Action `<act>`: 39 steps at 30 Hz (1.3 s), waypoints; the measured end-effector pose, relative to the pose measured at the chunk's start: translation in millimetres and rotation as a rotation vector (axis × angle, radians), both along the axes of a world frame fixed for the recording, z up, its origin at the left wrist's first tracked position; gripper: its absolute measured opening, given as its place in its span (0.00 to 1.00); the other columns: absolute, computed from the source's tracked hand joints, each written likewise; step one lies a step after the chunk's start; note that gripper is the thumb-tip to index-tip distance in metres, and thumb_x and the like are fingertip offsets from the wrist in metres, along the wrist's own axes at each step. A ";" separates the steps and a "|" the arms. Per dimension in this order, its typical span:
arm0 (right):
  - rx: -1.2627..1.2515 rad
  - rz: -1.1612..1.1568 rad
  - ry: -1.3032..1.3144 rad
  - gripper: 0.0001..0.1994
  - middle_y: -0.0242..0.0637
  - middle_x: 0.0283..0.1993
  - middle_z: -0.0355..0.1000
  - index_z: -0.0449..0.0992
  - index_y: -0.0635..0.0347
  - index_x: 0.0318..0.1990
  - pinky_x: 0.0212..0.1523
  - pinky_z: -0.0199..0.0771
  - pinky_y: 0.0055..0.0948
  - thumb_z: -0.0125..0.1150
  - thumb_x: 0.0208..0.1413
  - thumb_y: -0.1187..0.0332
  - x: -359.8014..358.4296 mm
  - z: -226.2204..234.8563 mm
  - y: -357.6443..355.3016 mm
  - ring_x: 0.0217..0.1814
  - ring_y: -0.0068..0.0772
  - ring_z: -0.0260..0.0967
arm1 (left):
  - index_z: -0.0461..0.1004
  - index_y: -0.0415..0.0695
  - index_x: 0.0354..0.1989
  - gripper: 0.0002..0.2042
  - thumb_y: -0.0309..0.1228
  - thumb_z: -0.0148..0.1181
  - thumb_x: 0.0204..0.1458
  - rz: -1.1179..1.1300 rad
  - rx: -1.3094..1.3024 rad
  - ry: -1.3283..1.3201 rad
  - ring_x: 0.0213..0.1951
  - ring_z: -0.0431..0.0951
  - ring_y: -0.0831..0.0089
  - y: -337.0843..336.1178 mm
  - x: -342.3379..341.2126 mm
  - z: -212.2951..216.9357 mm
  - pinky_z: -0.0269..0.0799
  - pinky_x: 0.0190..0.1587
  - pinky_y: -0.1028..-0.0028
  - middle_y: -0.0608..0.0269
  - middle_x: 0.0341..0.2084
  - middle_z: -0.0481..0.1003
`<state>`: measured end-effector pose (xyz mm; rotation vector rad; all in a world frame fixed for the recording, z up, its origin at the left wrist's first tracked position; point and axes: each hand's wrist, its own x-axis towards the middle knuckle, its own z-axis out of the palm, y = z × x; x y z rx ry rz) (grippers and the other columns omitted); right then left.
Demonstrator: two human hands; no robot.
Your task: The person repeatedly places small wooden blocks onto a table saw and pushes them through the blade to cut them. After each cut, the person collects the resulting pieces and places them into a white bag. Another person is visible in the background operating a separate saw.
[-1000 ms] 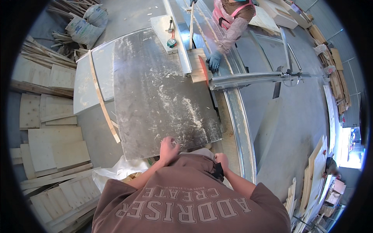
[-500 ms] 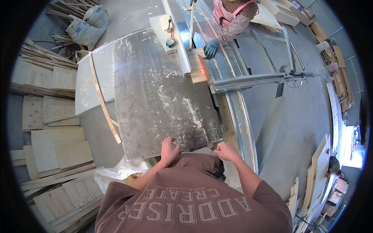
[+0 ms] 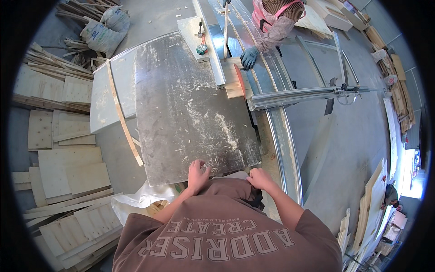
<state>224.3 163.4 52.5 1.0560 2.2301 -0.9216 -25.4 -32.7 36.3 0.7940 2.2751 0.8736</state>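
Note:
My left hand rests at the near edge of a dark metal saw table strewn with wood chips and sawdust. Its fingers are bent and slightly apart, with nothing seen in them. Close to my shirt hem, at the table's near right corner, my right hand is curled into a fist; whatever it may hold is hidden. Farther off, a co-worker's gloved hand lies on a pale wooden board beside a red blade guard.
A metal fence crosses the far table. To the right run a sliding rail and a crossbar. Stacked boards lie at left, near a white plastic bag. A thin wood strip lies along the table's left side.
My right hand has drawn slightly left, toward my shirt hem. The view has shifted a little; my left hand and the co-worker's glove stay about where they were.

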 end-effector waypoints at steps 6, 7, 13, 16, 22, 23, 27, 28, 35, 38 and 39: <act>0.067 -0.005 0.014 0.16 0.52 0.40 0.84 0.85 0.59 0.36 0.49 0.82 0.52 0.68 0.61 0.54 -1.7 2.1 -5.5 0.47 0.59 0.82 | 0.76 0.35 0.51 0.20 0.35 0.68 0.56 -0.004 0.001 0.023 0.49 0.78 0.52 -2.1 0.2 1.8 0.76 0.55 0.57 0.45 0.48 0.78; 0.075 0.000 0.010 0.16 0.52 0.40 0.84 0.85 0.59 0.36 0.49 0.82 0.52 0.67 0.61 0.54 -1.2 0.3 -7.6 0.47 0.59 0.82 | 0.76 0.35 0.51 0.20 0.35 0.68 0.56 -0.006 0.002 0.026 0.50 0.78 0.52 -2.4 0.4 2.5 0.76 0.55 0.57 0.45 0.48 0.78; 0.107 -0.009 0.024 0.16 0.54 0.41 0.84 0.87 0.59 0.37 0.48 0.82 0.53 0.67 0.61 0.54 -1.3 -2.8 -14.0 0.46 0.61 0.82 | 0.77 0.36 0.51 0.18 0.35 0.67 0.56 0.010 0.005 0.003 0.52 0.77 0.50 -4.5 0.8 4.1 0.73 0.58 0.56 0.46 0.48 0.78; 0.068 0.003 -0.009 0.19 0.55 0.44 0.83 0.84 0.63 0.42 0.50 0.82 0.54 0.66 0.62 0.53 -7.6 7.7 -13.6 0.49 0.62 0.82 | 0.77 0.36 0.51 0.19 0.35 0.67 0.56 0.007 0.016 0.011 0.53 0.77 0.49 -8.0 1.3 1.0 0.73 0.58 0.55 0.45 0.48 0.79; 0.062 0.036 -0.025 0.20 0.55 0.45 0.83 0.82 0.64 0.44 0.50 0.82 0.55 0.66 0.63 0.52 -12.1 9.9 -15.8 0.50 0.62 0.82 | 0.77 0.35 0.51 0.19 0.35 0.67 0.55 0.001 0.025 0.016 0.53 0.77 0.48 -12.4 1.3 -0.7 0.73 0.59 0.55 0.44 0.48 0.79; 0.070 0.035 -0.019 0.19 0.55 0.45 0.83 0.82 0.64 0.44 0.50 0.82 0.55 0.66 0.63 0.53 -12.2 9.9 -17.0 0.50 0.62 0.82 | 0.76 0.35 0.51 0.19 0.34 0.67 0.55 0.004 0.027 0.016 0.53 0.77 0.48 -12.9 1.6 -0.6 0.73 0.59 0.55 0.44 0.48 0.79; 0.067 -0.048 0.024 0.19 0.55 0.45 0.83 0.82 0.64 0.43 0.51 0.82 0.55 0.66 0.64 0.53 -21.7 14.1 -15.7 0.50 0.62 0.82 | 0.76 0.35 0.50 0.19 0.34 0.67 0.55 0.014 0.029 0.015 0.53 0.77 0.48 -13.6 2.4 0.0 0.73 0.59 0.55 0.43 0.48 0.78; 0.045 -0.108 0.038 0.19 0.56 0.47 0.82 0.81 0.65 0.44 0.52 0.81 0.55 0.65 0.64 0.53 -27.2 16.1 -13.2 0.53 0.62 0.81 | 0.76 0.35 0.50 0.19 0.34 0.67 0.55 0.011 0.030 0.016 0.53 0.77 0.48 -13.4 3.5 -0.2 0.73 0.59 0.55 0.43 0.48 0.78; 0.545 -0.408 0.173 0.48 0.64 0.80 0.49 0.55 0.71 0.76 0.75 0.60 0.58 0.66 0.63 0.40 -67.2 -40.0 27.9 0.82 0.63 0.51 | 0.76 0.35 0.51 0.19 0.34 0.66 0.56 -0.076 -0.011 -0.011 0.54 0.76 0.47 -4.5 12.2 2.2 0.73 0.59 0.55 0.43 0.48 0.78; 0.482 -0.429 0.040 0.58 0.62 0.84 0.41 0.41 0.70 0.81 0.79 0.49 0.66 0.64 0.61 0.34 -66.9 -70.1 41.3 0.84 0.62 0.45 | 0.75 0.36 0.52 0.19 0.34 0.66 0.56 -0.178 -0.011 0.015 0.55 0.76 0.45 8.9 13.6 3.0 0.73 0.59 0.54 0.43 0.49 0.78; 0.480 -0.357 -0.005 0.60 0.62 0.84 0.42 0.41 0.69 0.82 0.79 0.44 0.70 0.60 0.61 0.30 -62.8 -80.8 39.7 0.84 0.61 0.45 | 0.75 0.36 0.52 0.19 0.34 0.66 0.56 -0.213 -0.002 0.031 0.55 0.76 0.45 16.5 13.4 1.0 0.73 0.59 0.54 0.43 0.49 0.78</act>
